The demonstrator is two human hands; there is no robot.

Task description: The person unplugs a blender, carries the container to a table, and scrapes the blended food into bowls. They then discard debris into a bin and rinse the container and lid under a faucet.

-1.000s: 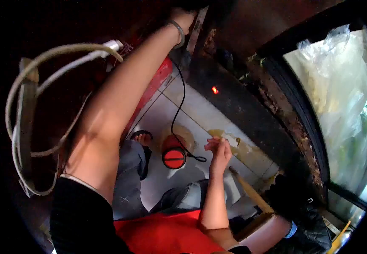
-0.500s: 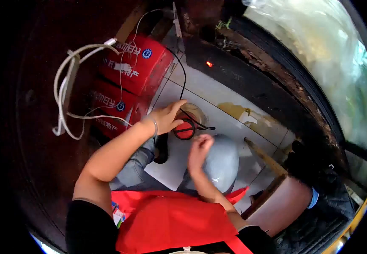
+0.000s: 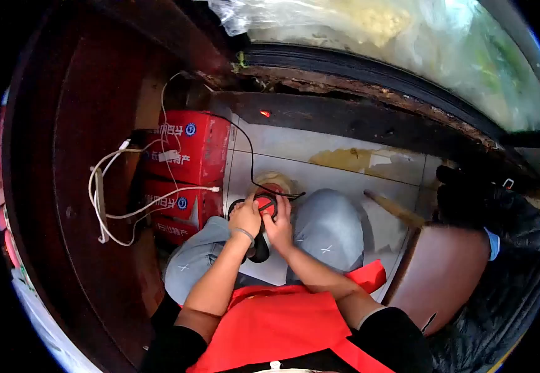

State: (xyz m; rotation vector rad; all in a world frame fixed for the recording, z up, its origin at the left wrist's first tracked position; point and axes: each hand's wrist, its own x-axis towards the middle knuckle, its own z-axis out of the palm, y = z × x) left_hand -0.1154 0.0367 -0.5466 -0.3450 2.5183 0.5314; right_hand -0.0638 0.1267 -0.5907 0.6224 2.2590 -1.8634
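Observation:
Between my knees is a round container with a red and black lid (image 3: pixel 266 206); most of its body is hidden by my hands. My left hand (image 3: pixel 245 219), with a bracelet at the wrist, is curled against the lid's left side. From the right, my right hand (image 3: pixel 280 222) wraps round the same lid, its fingers pointing forward. A pale, round rim (image 3: pixel 275 179) shows just beyond it on the tiles. A thin black cord (image 3: pixel 252 163) runs down from the boxes and ends above my right hand.
Red cartons (image 3: pixel 186 149) are stacked at the left, with white cables (image 3: pixel 111 214) hanging before them. A brown padded stool (image 3: pixel 450 270) and a dark quilted cloth (image 3: pixel 506 286) are at the right. Yellowish stains (image 3: pixel 344 160) mark the tiled floor ahead. Plastic sheeting (image 3: pixel 394 62) covers the upper right.
My right hand has come in from the knee onto the lid. My left hand has moved from above the lid to its left side. The camera view has turned.

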